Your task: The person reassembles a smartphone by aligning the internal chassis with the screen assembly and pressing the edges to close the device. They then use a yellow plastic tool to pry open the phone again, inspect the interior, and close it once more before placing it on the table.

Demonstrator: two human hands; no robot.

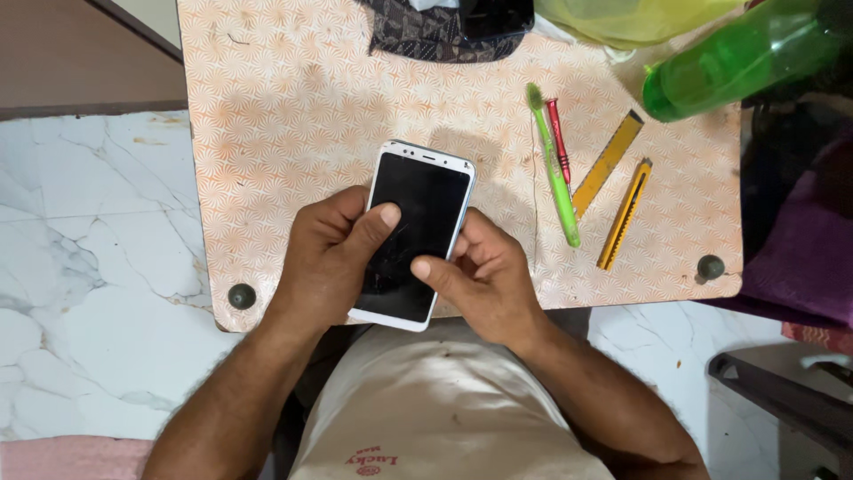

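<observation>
A white-framed smartphone point(418, 222) with a dark, cracked screen is held over the near edge of a small patterned table point(293, 116). My left hand point(324, 258) grips its left side, thumb lying on the glass. My right hand point(484, 280) holds the right edge, its thumb pressing the lower part of the screen. The phone's bottom end sticks out past the table edge above my lap.
To the right lie a green toothbrush point(555, 173), a red screwdriver point(558, 138), a yellow ruler point(607, 163) and a yellow utility knife point(625, 213). A green bottle point(737, 58) and a dark pouch point(444, 27) sit at the far edge. Marble floor surrounds the table.
</observation>
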